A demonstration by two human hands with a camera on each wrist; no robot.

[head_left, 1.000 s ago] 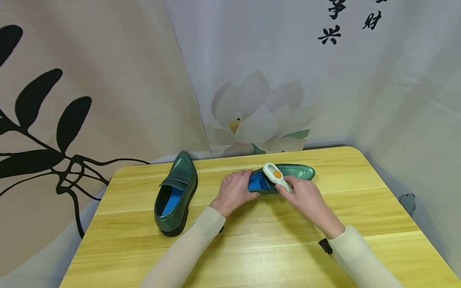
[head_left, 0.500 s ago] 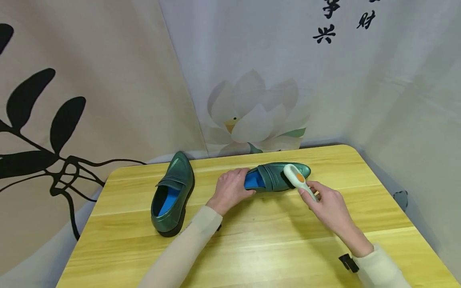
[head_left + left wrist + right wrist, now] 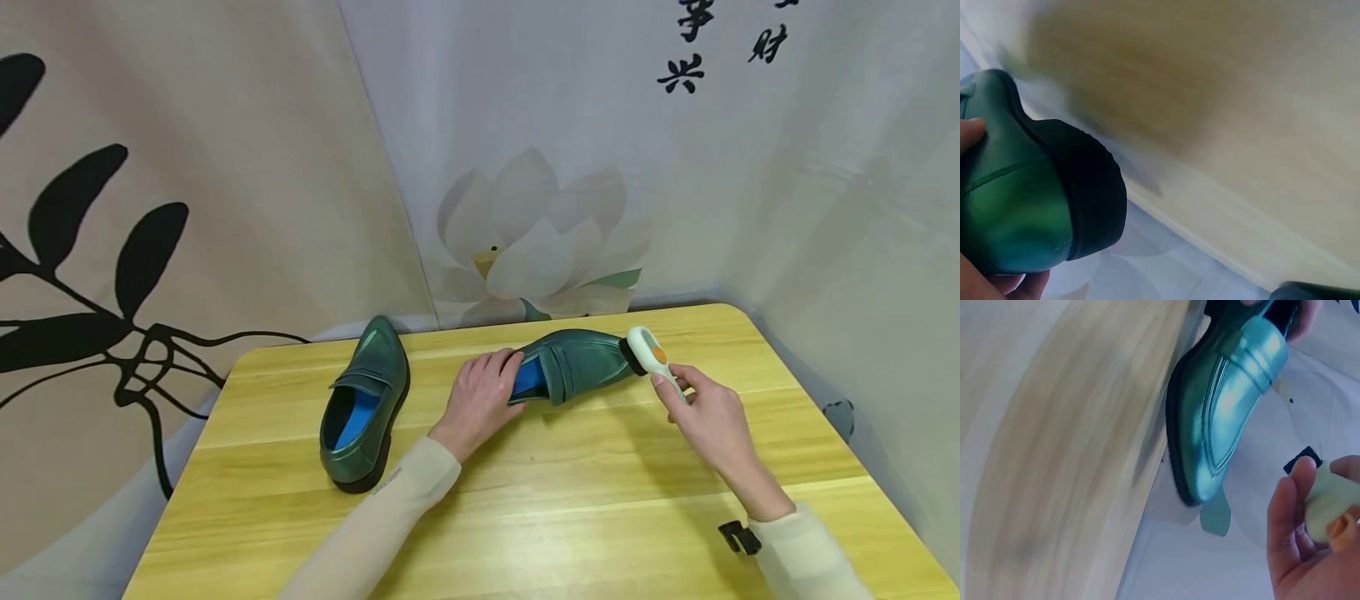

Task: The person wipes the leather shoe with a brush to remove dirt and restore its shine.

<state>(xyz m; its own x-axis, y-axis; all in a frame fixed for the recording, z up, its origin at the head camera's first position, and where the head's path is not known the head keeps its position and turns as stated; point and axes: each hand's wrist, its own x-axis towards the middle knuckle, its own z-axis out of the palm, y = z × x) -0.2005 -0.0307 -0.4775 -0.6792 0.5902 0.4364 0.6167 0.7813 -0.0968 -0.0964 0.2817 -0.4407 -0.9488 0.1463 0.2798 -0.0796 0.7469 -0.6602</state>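
Note:
A green loafer with a blue insole lies sideways on the table, toe to the right. My left hand grips its heel end; in the left wrist view the black heel block juts out past my fingers. In my right hand is a small white shoe brush with an orange button and black bristles. Its bristles overlap the loafer's toe in the head view. From the right wrist, the brush appears beside the toe of the loafer.
The matching green loafer stands on the left of the wooden table, toe pointing away. Behind the table hangs a pale printed curtain. The table's far edge runs just behind both shoes.
My right hand has moved the brush rightward along the loafer, from near its opening to its toe. The loafer's toe end has tilted up a little, while my left hand keeps its grip.

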